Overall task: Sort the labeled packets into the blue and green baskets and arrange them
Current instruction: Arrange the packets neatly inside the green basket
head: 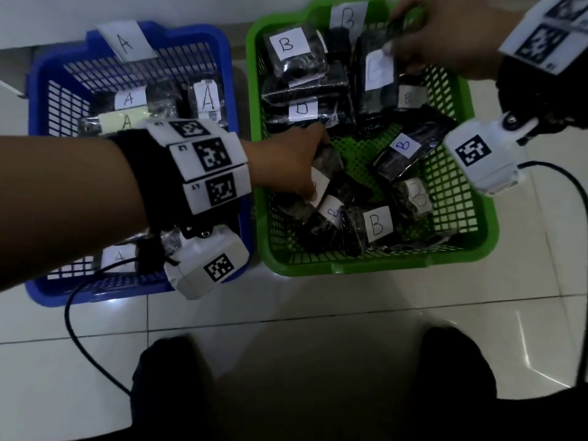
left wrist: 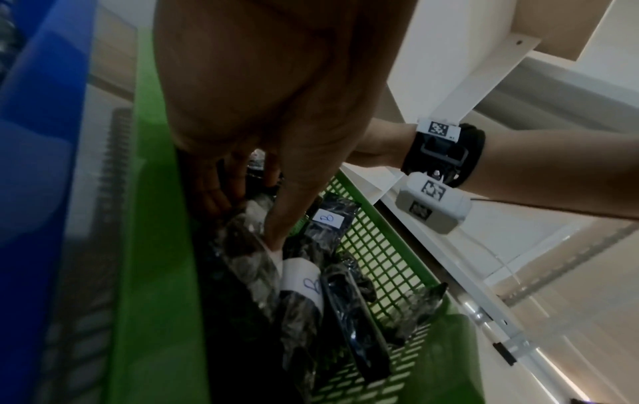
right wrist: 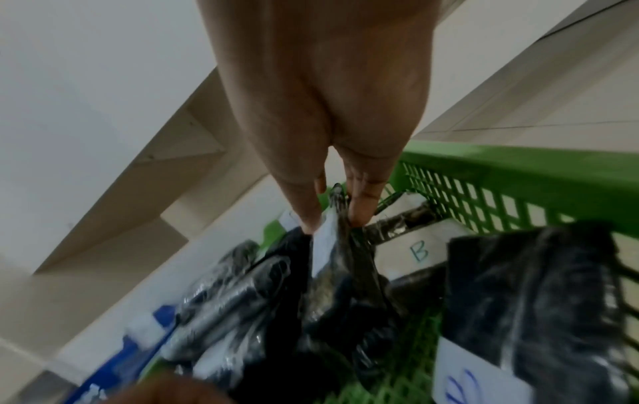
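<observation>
On the floor tiles, a blue basket on the left holds several black packets labelled A. To its right, a green basket holds several black packets labelled B. My left hand reaches into the green basket's near left part and grips a crinkly black packet with a white label, thumb pressed on it. At the far right of the green basket, my right hand pinches the top edge of an upright B packet, also seen in the right wrist view.
Cards marked A and B stand on the baskets' far rims. A black cable trails over the tiles near the blue basket. My two dark shoes are at the near edge. White furniture stands behind the baskets.
</observation>
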`<state>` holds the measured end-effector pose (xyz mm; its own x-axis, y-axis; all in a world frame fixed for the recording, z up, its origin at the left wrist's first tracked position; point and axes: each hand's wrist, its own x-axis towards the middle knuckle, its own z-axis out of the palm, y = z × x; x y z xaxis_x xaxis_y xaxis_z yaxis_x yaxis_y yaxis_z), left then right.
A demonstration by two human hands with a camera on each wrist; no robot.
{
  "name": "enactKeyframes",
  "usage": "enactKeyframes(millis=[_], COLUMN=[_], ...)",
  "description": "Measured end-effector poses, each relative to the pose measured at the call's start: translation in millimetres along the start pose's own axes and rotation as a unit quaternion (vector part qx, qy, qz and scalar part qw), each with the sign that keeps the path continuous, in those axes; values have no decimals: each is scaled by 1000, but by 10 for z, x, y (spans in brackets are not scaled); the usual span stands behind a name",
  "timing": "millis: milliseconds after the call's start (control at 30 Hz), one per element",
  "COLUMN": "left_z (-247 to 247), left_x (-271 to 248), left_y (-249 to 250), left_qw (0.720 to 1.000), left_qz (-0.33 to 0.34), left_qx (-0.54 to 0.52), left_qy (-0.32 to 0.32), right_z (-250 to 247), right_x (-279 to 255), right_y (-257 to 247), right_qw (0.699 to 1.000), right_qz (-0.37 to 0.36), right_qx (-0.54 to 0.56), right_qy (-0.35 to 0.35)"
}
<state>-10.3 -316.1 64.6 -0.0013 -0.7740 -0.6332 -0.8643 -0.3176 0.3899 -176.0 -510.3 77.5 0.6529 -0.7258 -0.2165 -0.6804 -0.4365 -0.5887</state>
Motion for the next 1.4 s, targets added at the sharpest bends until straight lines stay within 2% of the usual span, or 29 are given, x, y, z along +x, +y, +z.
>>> enactKeyframes(millis=[33,67,133,200,267,300,367,400,433,500,533,600,667,767,867,1000,1167,1300,1400], left_z=[-15,-24,-51,-75,-113,-136,-171,-180,-187,-164,-134,-57,6,48,61,95,142,108,128], left_x=[8,19,49,95,121,125,138,147,163,201,227,233,203,190,149,75,144,166,169], left_y=[-1,-4,-17,-37,-34,-25,-16,-11,-12,-47,-88,-157,-192,-212,-235,-158,-165,-148,-94], left_qw=[1000,999,996,987,963,945,918,921,940,985,986,966,932,894,867,844,873,871,877], left_qz=[8,15,19,16,19,25,45,59,75,112,140,195,242,257,276,257,210,193,171], left_qx=[-13,-30,-77,-153,-267,-323,-393,-385,-334,-115,-11,107,223,349,405,453,429,447,448], left_qy=[11,21,32,39,37,31,12,6,10,59,92,134,153,115,92,128,102,59,39], right_z=[191,259,369,356,410,409,411,427,471,587,634,685,670,637,626,612,631,667,748], right_x=[-19,-8,57,18,-66,-125,-272,-339,-388,-455,-478,-490,-493,-530,-545,-519,-539,-593,-646], right_y=[-315,-340,-247,-148,-227,-264,-384,-419,-431,-386,-365,-289,-231,-131,-61,-28,-60,-114,-137], right_qw=[997,994,986,987,983,986,994,994,992,986,983,978,974,968,966,972,975,958,945], right_qz=[29,-10,-24,-15,-71,-93,-100,-102,-110,-149,-167,-185,-200,-226,-227,-201,-179,-194,-173], right_qx=[-66,-103,-166,-155,-139,-108,-39,-25,-28,-51,-66,-87,-104,-107,-114,-100,-129,-168,-189], right_qy=[42,26,7,46,99,86,-5,-41,-57,-49,-39,-29,-5,39,49,64,-37,-129,-204])
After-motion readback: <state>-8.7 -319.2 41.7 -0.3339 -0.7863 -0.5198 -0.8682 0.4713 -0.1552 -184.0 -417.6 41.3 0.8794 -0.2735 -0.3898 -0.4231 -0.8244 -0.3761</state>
